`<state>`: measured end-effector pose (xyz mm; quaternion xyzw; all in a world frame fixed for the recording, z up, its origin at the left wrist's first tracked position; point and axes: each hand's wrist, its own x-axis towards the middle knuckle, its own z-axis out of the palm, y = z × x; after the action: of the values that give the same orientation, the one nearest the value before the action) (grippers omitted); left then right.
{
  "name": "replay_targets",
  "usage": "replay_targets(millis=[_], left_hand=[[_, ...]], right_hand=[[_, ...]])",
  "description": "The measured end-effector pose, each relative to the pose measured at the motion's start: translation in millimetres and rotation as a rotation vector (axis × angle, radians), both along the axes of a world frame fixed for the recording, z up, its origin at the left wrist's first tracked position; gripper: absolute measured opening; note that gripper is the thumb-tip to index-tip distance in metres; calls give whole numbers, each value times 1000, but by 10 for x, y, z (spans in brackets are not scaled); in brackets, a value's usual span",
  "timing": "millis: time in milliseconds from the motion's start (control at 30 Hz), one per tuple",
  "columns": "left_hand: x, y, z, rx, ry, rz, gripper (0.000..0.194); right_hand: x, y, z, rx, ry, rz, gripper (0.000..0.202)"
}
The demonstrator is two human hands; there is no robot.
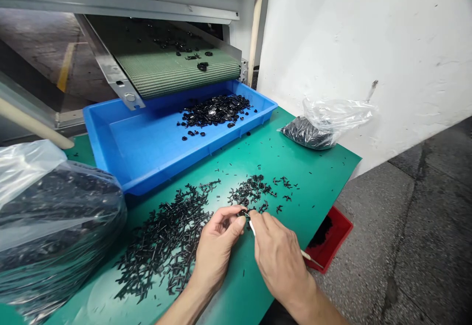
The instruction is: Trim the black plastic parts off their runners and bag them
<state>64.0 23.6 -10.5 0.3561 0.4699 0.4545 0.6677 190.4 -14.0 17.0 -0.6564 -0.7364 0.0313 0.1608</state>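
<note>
My left hand [220,244] is closed, pinching a small round black plastic part [242,212] between thumb and fingertips. Wrapped in my right hand [278,251] is a thin tool with a pale handle [310,258], whose narrow metal tip touches the black part. The exact kind of tool cannot be made out. Just beyond my fingertips lies a small pile of black plastic pieces [248,191]. A larger heap of branched black plastic pieces [171,226] spreads to the left of my left hand on the green tabletop [236,285].
A blue tray [147,143] holding black parts [217,109] sits under the end of a green conveyor belt [177,72]. Bags of black parts stand at left [55,226] and far right [313,129]. Below the table's right edge is a red bin [341,229].
</note>
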Motion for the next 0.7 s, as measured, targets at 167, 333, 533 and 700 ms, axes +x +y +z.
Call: replay_targets(millis=[167, 333, 533, 700], left_hand=[[-6, 10, -49, 32, 60, 38, 24], [-40, 39, -20, 79, 167, 12, 19], [-30, 89, 14, 3, 162, -17, 24], [-21, 81, -35, 7, 26, -27, 13]], right_hand=[[-97, -6, -70, 45, -39, -32, 29], [-1, 97, 35, -187, 180, 10, 22], [406, 415, 144, -314, 319, 58, 25], [633, 855, 78, -172, 209, -82, 33]])
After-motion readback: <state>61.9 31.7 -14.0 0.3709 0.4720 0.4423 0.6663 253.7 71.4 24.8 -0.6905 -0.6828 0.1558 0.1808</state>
